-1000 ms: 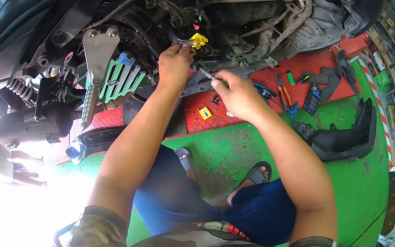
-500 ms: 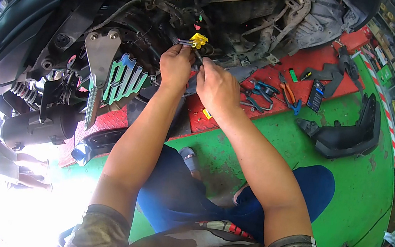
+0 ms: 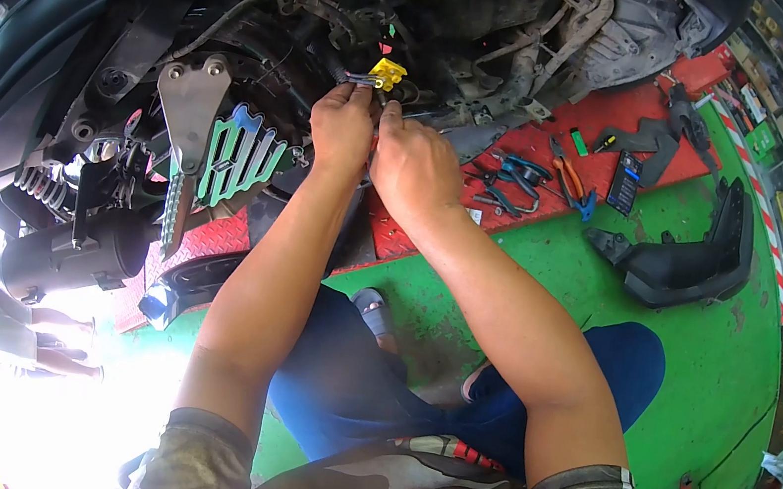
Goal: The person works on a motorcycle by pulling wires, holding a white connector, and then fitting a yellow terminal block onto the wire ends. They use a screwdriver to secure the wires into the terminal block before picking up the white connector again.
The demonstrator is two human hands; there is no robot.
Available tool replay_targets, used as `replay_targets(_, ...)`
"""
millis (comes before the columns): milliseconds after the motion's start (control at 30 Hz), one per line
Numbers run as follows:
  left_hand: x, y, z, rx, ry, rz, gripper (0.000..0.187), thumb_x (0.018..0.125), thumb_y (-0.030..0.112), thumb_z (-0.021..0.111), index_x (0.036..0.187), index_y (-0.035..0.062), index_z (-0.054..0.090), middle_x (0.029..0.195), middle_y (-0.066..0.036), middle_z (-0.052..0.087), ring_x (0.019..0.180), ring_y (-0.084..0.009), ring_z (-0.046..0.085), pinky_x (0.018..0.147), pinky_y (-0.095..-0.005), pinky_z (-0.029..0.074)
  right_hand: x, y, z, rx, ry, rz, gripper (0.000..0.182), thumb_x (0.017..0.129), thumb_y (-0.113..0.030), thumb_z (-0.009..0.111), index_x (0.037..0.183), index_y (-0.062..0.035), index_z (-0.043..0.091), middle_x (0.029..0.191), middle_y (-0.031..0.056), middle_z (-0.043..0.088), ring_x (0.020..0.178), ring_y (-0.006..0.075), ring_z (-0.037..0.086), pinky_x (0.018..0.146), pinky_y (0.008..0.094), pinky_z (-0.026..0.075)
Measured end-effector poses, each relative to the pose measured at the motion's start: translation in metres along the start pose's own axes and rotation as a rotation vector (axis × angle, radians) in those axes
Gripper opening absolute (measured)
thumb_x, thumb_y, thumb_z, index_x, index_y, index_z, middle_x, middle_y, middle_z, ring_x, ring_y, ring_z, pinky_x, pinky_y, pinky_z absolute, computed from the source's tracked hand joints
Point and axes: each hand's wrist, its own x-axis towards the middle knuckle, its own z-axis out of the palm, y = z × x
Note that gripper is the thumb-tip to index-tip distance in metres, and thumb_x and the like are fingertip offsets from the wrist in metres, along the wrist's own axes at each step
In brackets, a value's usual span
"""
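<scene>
Yellow plastic marks the connector I am working on, low in the motorcycle's exposed wiring, and my left hand sits just under it with fingertips pinched shut on the wire bundle beside it. My right hand presses against the left one, fingers curled toward the connector; I cannot tell what it grips. Farther right of the connector, pliers and other tools lie on the red mat, a black panel beyond on green floor.
</scene>
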Motion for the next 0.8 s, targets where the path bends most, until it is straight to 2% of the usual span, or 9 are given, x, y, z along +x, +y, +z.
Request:
replay_targets(233, 0.005, -0.013, 0.003, -0.156, -0.035, 0.024, 0.02, 0.093, 0.014, 0.064, 0.098, -0.0027, 0.073, 0.085, -0.012, 0.072, 0.076, -0.0159, 0.065, 0.072, -0.0318, 0.051, 0.007, -0.006, 0.025, 0.792, 0.246, 0.33, 0.017, 0.098, -0.013, 0.056, 0.107, -0.0024, 0.067, 0.079, 0.0167, 0.071, 0.068, 0.0308, 0.071, 0.062, 0.0427, 0.054)
replay_targets(400, 0.005, -0.012, -0.001, -0.128, -0.029, -0.072, 0.016, 0.093, 0.012, 0.064, 0.1, -0.0001, 0.073, 0.084, -0.013, 0.071, 0.074, -0.0158, 0.065, 0.071, -0.0329, 0.052, 0.009, -0.013, 0.011, 1.59, -0.067, 0.909, 0.021, 0.102, -0.017, 0.054, 0.098, 0.0028, 0.059, 0.064, 0.0076, 0.058, 0.056, 0.0128, 0.058, 0.051, 0.0353, 0.047)
replay_targets(433, 0.012, -0.024, -0.001, -0.034, -0.04, 0.101, 0.016, 0.093, 0.012, 0.064, 0.1, 0.0009, 0.073, 0.084, -0.014, 0.071, 0.073, -0.0163, 0.065, 0.071, -0.0332, 0.052, 0.008, -0.013, 0.01, 1.59, -0.064, 0.913, 0.021, 0.102, -0.017, 0.054, 0.098, 0.0028, 0.059, 0.064, 0.0076, 0.058, 0.056, 0.0128, 0.058, 0.051, 0.0353, 0.047)
replay_targets(467, 0.016, -0.037, -0.002, 0.058, -0.052, 0.271, 0.016, 0.093, 0.013, 0.064, 0.099, 0.0019, 0.074, 0.084, -0.015, 0.071, 0.073, -0.0168, 0.065, 0.071, -0.0335, 0.052, 0.007, -0.012, 0.008, 1.158, -0.033, 0.712, 0.021, 0.102, -0.018, 0.052, 0.099, 0.0023, 0.06, 0.067, 0.0129, 0.061, 0.059, 0.0225, 0.061, 0.057, 0.0398, 0.049)
replay_targets(533, 0.007, -0.016, 0.0, 0.067, -0.038, 0.145, 0.016, 0.093, 0.013, 0.063, 0.1, 0.0024, 0.074, 0.084, -0.015, 0.071, 0.073, -0.0169, 0.065, 0.07, -0.0338, 0.052, 0.005, -0.011, 0.002, 0.301, 0.014, 0.296, 0.024, 0.101, -0.019, 0.049, 0.101, 0.0014, 0.062, 0.072, 0.0236, 0.068, 0.066, 0.0418, 0.068, 0.067, 0.0486, 0.055)
replay_targets(600, 0.007, -0.015, -0.001, 0.076, -0.013, 0.022, 0.016, 0.093, 0.013, 0.063, 0.1, 0.0029, 0.074, 0.084, -0.016, 0.071, 0.073, -0.0171, 0.065, 0.07, -0.034, 0.052, 0.013, -0.005, 0.008, 0.353, -0.069, 0.355, 0.025, 0.099, -0.019, 0.048, 0.101, 0.0011, 0.063, 0.083, 0.0321, 0.069, 0.076, 0.0542, 0.066, 0.078, 0.0539, 0.054)
replay_targets(667, 0.017, -0.038, -0.003, 0.159, -0.057, 0.352, 0.019, 0.094, 0.014, 0.063, 0.102, 0.0013, 0.075, 0.085, -0.013, 0.073, 0.074, -0.0161, 0.066, 0.071, -0.0329, 0.052, 0.017, 0.006, 0.037, 0.731, 0.169, 0.327, 0.024, 0.102, -0.022, 0.049, 0.096, -0.0027, 0.062, 0.071, 0.022, 0.068, 0.064, 0.0413, 0.067, 0.064, 0.0494, 0.053)
replay_targets(733, 0.004, -0.012, -0.003, 0.039, -0.048, 0.166, 0.02, 0.096, 0.014, 0.062, 0.102, 0.0001, 0.075, 0.085, -0.011, 0.073, 0.074, -0.0154, 0.065, 0.07, -0.032, 0.052, 0.017, 0.003, 0.006, 1.848, -0.271, 1.115, 0.019, 0.106, -0.026, 0.047, 0.101, -0.0124, 0.06, 0.058, -0.0027, 0.04, 0.047, 0.0095, 0.04, 0.044, 0.0282, 0.028)
replay_targets(800, -0.001, -0.001, 0.0, -0.08, -0.044, -0.016, 0.021, 0.097, 0.015, 0.062, 0.102, -0.001, 0.075, 0.085, -0.009, 0.073, 0.074, -0.0147, 0.065, 0.07, -0.0312, 0.052, 0.019, 0.003, -0.001, 2.032, -0.344, 1.216, 0.018, 0.106, -0.025, 0.047, 0.104, -0.0127, 0.059, 0.058, -0.0023, 0.038, 0.046, 0.0106, 0.036, 0.045, 0.0272, 0.026)
